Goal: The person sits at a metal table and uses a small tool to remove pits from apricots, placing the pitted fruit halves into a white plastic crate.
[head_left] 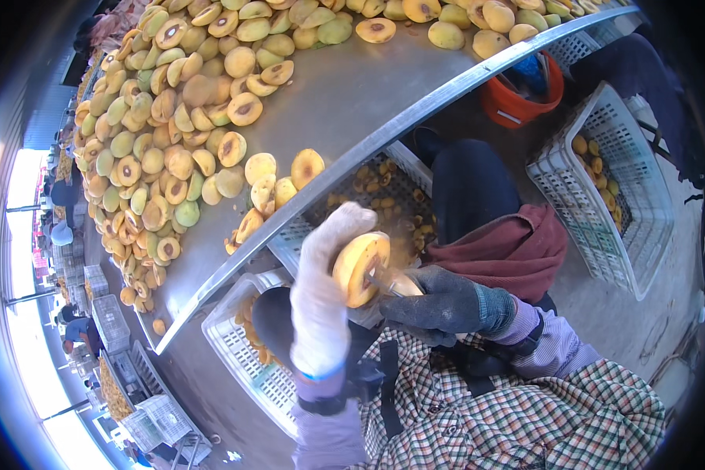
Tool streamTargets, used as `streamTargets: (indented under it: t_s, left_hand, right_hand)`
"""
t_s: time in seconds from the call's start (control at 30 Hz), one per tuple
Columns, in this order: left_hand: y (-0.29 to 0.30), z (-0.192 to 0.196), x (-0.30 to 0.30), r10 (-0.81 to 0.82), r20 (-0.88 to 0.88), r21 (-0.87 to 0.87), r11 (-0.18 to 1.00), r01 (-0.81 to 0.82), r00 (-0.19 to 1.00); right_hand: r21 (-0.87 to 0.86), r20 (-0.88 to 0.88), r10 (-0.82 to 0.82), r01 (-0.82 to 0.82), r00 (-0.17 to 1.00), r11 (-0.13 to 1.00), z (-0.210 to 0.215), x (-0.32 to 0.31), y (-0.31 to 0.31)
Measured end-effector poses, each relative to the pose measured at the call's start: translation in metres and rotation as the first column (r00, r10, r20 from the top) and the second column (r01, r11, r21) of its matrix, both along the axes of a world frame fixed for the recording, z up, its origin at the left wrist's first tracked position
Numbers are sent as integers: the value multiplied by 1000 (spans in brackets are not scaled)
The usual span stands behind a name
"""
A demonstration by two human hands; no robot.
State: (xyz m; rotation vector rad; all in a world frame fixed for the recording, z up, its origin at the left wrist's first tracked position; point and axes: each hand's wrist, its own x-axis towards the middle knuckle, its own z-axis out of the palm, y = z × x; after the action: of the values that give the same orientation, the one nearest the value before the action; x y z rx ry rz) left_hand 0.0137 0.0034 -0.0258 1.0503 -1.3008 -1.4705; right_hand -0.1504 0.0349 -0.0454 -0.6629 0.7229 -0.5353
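Note:
In front of my lap my left hand [321, 274], in a white glove, grips a halved yellow peach [352, 270] with its cut face turned to the right. My right hand [439, 304], in a dark grey glove, is closed round a small metal pitting tool [403, 283]. The tool's tip meets the cut face near the middle; motion blur hides its exact shape. Beyond my hands a heap of peach halves [164, 157] covers much of the metal table [345, 94], several with brown pit hollows showing.
The table's raised metal rim [415, 110] runs diagonally beyond my hands. Below it stands a crate [415, 168] with fruit pieces. Another white crate [243, 345] is at the left, one [627, 180] at the right. An orange bucket [517, 98] sits near a person's dark-clothed leg [634, 78].

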Motion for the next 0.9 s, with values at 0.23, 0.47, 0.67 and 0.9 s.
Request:
streamTargets:
  t_s: [0.23,0.47,0.67,0.9]
  left_hand:
    - [3,15,-5,4,234,19,1000,-9,972]
    - [-14,17,-14,2,644,-113,989,92,765]
    - [-14,8,-25,235,525,-555,823,120,818]
    - [-16,25,-24,-134,70,142,982,123,989]
  right_hand:
    - [43,109,54,-59,993,997,-12,10,11]
    - [197,279,8,-65,960,978,-22,3,11]
    - [275,625,-43,-168,780,947,-23,-1,9]
    - [408,716,-175,-203,676,890,-19,-3,10]
